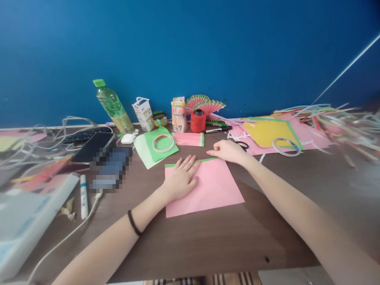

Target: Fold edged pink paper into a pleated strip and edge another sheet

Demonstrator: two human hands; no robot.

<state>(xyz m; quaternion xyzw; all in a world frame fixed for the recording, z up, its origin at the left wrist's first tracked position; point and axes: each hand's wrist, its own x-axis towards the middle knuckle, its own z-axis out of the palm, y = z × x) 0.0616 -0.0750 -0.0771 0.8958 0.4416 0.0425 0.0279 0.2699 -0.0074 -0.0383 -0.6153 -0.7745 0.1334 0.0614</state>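
A pink paper sheet (212,188) with a thin green strip (208,160) along its far edge lies on the brown table (208,237). My left hand (181,179) rests flat on the sheet's upper left part, fingers stretched out and open. My right hand (228,151) is at the sheet's far right corner, fingers curled and pressing on the green strip's end. A folded pink strip stack with a green end (188,139) lies just beyond the sheet.
A tape ring (163,143) sits on green paper. Behind stand a green bottle (113,106), a small carton (143,114), red thread spool (198,121), paper fans (204,104) and pens (217,129). Scissors (242,145), another tape ring (285,147) and coloured sheets lie right; phone (93,147), cables and a glue stick (83,196) left.
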